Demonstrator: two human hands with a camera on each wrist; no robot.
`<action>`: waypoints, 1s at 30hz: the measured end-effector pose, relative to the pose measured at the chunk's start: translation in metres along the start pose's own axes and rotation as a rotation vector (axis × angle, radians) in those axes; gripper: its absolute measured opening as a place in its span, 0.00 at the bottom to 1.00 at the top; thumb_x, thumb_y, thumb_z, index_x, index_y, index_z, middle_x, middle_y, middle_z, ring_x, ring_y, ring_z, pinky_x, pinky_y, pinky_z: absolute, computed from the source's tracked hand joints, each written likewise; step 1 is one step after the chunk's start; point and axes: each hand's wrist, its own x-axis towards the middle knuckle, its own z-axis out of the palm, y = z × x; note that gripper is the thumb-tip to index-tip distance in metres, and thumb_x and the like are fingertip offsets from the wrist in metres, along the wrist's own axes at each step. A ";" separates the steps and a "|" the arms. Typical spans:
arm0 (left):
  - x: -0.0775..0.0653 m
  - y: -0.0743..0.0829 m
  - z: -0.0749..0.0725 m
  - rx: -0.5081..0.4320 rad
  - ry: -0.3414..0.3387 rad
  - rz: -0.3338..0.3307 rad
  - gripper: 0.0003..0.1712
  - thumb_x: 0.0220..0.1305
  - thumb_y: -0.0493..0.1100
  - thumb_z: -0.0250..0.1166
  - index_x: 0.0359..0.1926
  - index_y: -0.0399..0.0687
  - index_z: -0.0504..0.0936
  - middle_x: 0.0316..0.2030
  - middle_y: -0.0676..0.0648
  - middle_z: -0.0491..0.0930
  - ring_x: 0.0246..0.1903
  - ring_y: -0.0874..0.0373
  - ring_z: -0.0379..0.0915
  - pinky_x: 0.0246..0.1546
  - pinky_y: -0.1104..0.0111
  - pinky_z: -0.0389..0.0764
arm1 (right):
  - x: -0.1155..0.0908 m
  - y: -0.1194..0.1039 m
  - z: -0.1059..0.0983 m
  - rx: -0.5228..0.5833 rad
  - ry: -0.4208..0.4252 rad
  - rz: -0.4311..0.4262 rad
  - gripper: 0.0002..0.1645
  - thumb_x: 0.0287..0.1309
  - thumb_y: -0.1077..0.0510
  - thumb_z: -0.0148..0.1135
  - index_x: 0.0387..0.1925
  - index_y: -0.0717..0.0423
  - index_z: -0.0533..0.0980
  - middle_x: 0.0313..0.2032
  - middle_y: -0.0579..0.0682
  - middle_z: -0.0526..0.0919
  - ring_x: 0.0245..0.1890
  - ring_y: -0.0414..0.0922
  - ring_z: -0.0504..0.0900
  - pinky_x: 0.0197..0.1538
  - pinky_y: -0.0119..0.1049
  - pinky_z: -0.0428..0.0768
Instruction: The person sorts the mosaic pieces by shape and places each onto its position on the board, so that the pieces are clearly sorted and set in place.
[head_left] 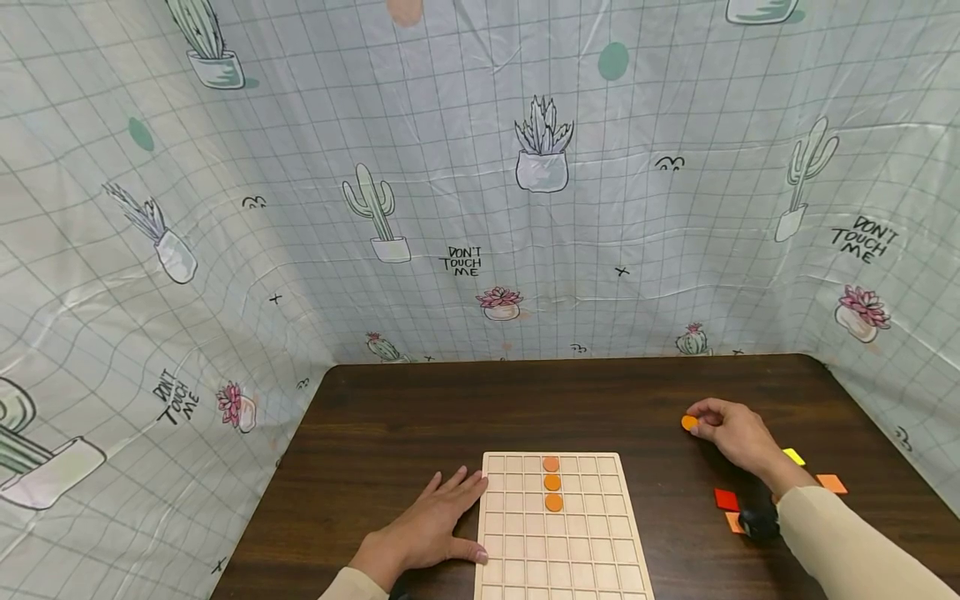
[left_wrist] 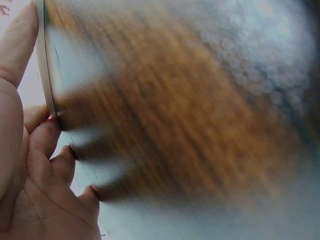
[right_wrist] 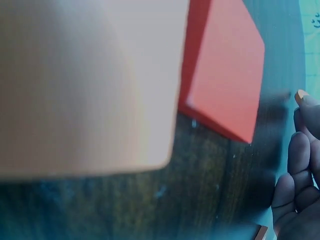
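Observation:
A pale wooden grid board (head_left: 517, 527) lies on the dark table, with three orange discs (head_left: 552, 482) in a column of squares at its far side. My left hand (head_left: 431, 525) is spread flat at the board's left edge, fingertips and thumb touching the rim. In the left wrist view its fingers (left_wrist: 62, 165) are extended beside the board's edge (left_wrist: 46, 65). Over the right part of the table, my right hand (head_left: 731, 433) pinches another orange disc (head_left: 689, 423) between thumb and fingertips. Only a sliver of that disc (right_wrist: 300, 96) shows in the right wrist view.
Around the right forearm lie a red block (head_left: 726, 499), a yellow piece (head_left: 793, 457) and two orange pieces, one farther right (head_left: 832, 483) and one partly hidden by the wrist camera (head_left: 734, 522). A patterned curtain (head_left: 502, 208) hangs behind and beside the table (head_left: 585, 400).

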 end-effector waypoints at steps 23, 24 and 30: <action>0.000 0.000 0.000 -0.009 0.001 -0.003 0.58 0.63 0.68 0.70 0.85 0.54 0.55 0.84 0.51 0.52 0.85 0.48 0.42 0.83 0.41 0.43 | -0.003 -0.018 0.013 0.009 0.049 -0.081 0.12 0.67 0.62 0.70 0.50 0.61 0.84 0.39 0.53 0.88 0.37 0.46 0.83 0.40 0.40 0.81; 0.000 0.000 0.000 -0.010 0.002 -0.003 0.58 0.63 0.68 0.70 0.85 0.54 0.55 0.84 0.51 0.52 0.85 0.48 0.42 0.83 0.41 0.43 | -0.003 -0.019 0.013 0.010 0.050 -0.082 0.12 0.67 0.62 0.70 0.50 0.61 0.84 0.39 0.53 0.88 0.37 0.46 0.83 0.40 0.40 0.81; 0.000 0.000 0.001 -0.007 0.010 -0.001 0.58 0.62 0.68 0.71 0.85 0.53 0.56 0.84 0.50 0.54 0.84 0.48 0.43 0.83 0.41 0.43 | -0.003 -0.024 0.016 0.010 0.058 -0.094 0.12 0.66 0.62 0.70 0.50 0.60 0.85 0.38 0.51 0.88 0.36 0.45 0.82 0.39 0.39 0.80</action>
